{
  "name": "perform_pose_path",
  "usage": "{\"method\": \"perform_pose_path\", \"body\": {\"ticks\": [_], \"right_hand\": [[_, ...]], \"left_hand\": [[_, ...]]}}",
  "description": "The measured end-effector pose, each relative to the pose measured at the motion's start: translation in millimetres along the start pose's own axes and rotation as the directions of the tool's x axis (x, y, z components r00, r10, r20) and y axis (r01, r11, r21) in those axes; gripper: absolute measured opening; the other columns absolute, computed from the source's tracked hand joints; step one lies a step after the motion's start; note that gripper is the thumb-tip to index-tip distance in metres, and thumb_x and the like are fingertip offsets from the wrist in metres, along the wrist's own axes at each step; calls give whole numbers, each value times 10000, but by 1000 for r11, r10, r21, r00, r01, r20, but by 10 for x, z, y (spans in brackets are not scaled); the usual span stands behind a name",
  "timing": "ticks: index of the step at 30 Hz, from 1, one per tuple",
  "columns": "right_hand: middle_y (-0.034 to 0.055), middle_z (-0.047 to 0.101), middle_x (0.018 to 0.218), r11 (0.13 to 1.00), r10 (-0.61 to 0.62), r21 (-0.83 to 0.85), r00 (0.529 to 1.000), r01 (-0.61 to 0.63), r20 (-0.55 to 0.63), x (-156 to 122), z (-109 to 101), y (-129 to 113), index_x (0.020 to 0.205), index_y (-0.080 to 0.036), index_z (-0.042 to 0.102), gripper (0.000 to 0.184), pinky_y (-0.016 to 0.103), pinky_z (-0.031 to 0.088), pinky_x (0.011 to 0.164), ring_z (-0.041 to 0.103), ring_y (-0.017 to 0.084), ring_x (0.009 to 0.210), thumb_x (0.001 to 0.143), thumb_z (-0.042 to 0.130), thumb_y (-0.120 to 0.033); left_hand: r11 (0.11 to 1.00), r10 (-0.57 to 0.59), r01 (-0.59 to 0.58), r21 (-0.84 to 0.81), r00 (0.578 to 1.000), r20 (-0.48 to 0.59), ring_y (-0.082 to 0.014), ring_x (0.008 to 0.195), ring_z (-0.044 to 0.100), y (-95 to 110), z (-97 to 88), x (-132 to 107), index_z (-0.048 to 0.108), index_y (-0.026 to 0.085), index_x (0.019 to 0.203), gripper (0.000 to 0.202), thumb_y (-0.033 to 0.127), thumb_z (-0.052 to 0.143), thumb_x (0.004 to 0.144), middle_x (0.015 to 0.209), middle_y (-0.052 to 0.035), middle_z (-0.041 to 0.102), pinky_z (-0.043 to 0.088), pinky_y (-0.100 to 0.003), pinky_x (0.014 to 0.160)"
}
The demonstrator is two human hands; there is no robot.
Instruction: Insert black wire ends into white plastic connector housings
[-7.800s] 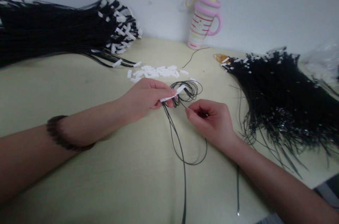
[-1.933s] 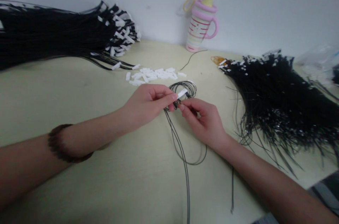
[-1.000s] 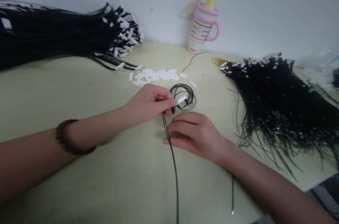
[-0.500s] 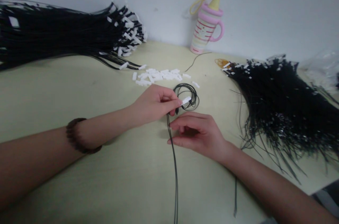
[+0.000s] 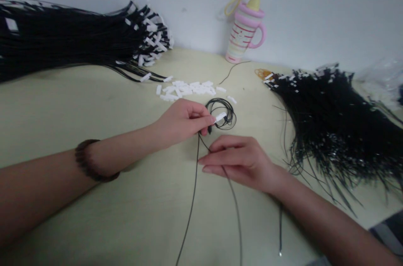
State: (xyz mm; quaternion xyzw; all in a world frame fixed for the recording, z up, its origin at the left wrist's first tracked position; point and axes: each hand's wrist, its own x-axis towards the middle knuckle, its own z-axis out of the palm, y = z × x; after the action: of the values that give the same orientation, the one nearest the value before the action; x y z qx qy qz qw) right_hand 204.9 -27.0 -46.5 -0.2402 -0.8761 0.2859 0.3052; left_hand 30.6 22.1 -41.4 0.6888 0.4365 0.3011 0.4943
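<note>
My left hand (image 5: 185, 122) pinches a small white tab (image 5: 221, 116) between thumb and fingertips, with thin black cord running out beneath the fingers. Two strands hang down from there and spread apart over the table. One strand (image 5: 192, 203) drops free to the left. The other, a black cord (image 5: 235, 199), passes through the fingers of my right hand (image 5: 234, 159), which are closed around it just below my left hand. Right behind my left fingertips lies a loose coil of black cord (image 5: 232, 110), partly covered by the tab.
White tabs (image 5: 189, 88) lie heaped beyond the coil. A thick bundle of tabbed black cords (image 5: 72, 41) fills the back left; another bundle (image 5: 340, 119) spreads at the right. A pink-and-white cup (image 5: 242, 33) stands against the wall. A cord end (image 5: 280, 232) shows beside my right forearm.
My right fingers have closed on one strand and drawn it right, so the two strands, close together before, now part. My left hand keeps its pinch.
</note>
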Motion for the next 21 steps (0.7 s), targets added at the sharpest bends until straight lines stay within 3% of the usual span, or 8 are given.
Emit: {"method": "perform_pose_path", "body": {"ticks": [3,6,10,12,14,17,19,21], "right_hand": [[9,641,747,960,228,226,931,-166,-286,-18,-316,-22,859,-239,693,126,234,469,554,581,100,645,757,645,-183],[-49,540,546,846,396,534,684,-11,-613,-56,-737,-8,692,-235,681,186,193,394,497,462,24,471,828,558,-202],[-92,625,778,764,531,640,487,78,-693,-130,-1178,30,639,-263,663,437,164,365,542,415,-34,475,921,332,-314],[-106,626,972,812,529,583,423,-2,-735,-152,-1233,77,684,-300,673,375,203,349,526,444,-17,515,902,370,-333],[-47,633,962,862,498,491,393,-126,-773,-147,-1138,137,744,-291,686,237,226,322,479,432,7,494,857,478,-305],[12,618,703,922,365,236,488,-307,-793,-93,-760,175,875,-206,690,138,213,298,412,410,33,431,779,603,-254],[-6,597,598,902,389,101,687,-420,-614,-47,-451,139,1025,-177,643,279,205,357,432,475,67,458,755,635,-244],[1,610,611,908,354,-35,809,-418,-469,-12,-188,77,927,-152,661,176,198,390,475,515,77,515,774,608,-223]], "left_hand": [[996,-54,52,-68,998,-17,-71,453,441,4,-19,12,607,148,610,182,267,589,747,516,22,564,301,-192,429],[989,-113,108,-103,993,-40,-74,474,467,10,-30,21,635,144,656,152,266,598,738,540,10,583,303,-185,420],[984,-132,127,-122,991,-35,-73,503,479,17,-29,21,643,142,664,152,261,592,743,556,2,584,320,-181,439],[983,-139,133,-127,990,-39,-72,500,473,15,-30,19,642,142,663,150,256,589,744,556,1,579,314,-183,437],[984,-128,122,-127,991,-41,-71,485,458,9,-35,19,632,141,636,164,257,587,743,547,2,568,301,-190,431],[982,-109,105,-154,994,-21,-75,471,446,-5,-45,25,620,145,617,185,274,584,745,541,-1,560,289,-202,426],[980,-110,105,-167,994,-18,-80,478,448,-12,-47,31,617,146,619,193,288,583,746,544,-3,558,289,-205,428],[981,-108,102,-164,994,-31,-82,486,445,-13,-48,38,605,146,601,202,288,583,744,544,-4,551,291,-207,434]]}}
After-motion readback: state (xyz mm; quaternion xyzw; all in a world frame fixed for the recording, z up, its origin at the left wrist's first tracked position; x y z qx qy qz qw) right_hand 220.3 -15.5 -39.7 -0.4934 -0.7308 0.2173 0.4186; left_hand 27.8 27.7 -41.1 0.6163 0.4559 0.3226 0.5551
